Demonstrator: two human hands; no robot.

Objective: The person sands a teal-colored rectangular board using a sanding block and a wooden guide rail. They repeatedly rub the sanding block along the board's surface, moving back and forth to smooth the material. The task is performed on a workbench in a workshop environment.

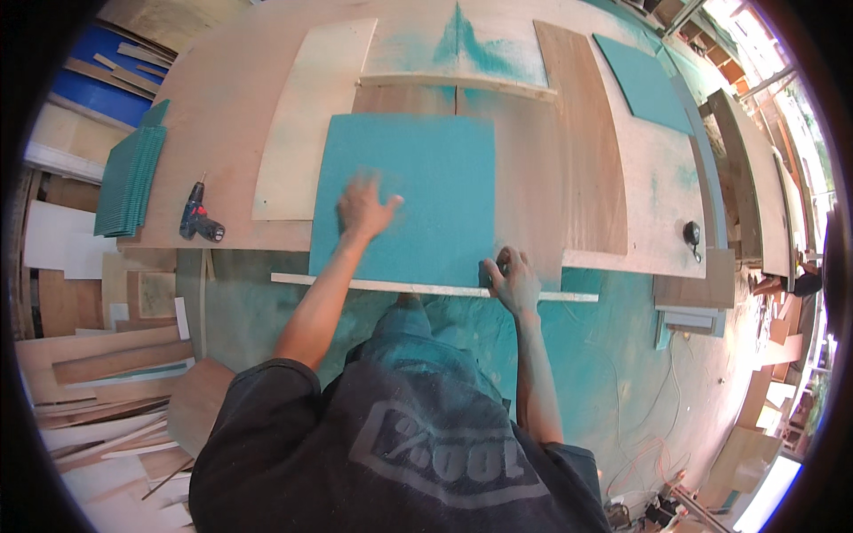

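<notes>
A square teal panel (418,191) lies flat in front of me on the work table, its near edge reaching a long pale wood strip (373,285). Over the panel's left half is my left hand (362,211), fingers spread and thumb apart, slightly smeared by motion; whether the palm touches the surface I cannot tell. My right hand (515,280) is closed at the panel's near right corner, its curled fingers and thumb at the edge. Part of that grip is hidden by the fingers themselves.
A cordless drill (199,216) rests on the left, beside a stack of teal panels (131,182). Another teal panel (643,84) lies far right, near a small black tool (692,238). A wood batten (458,83) crosses behind my panel. Wood offcuts (115,373) are piled lower left.
</notes>
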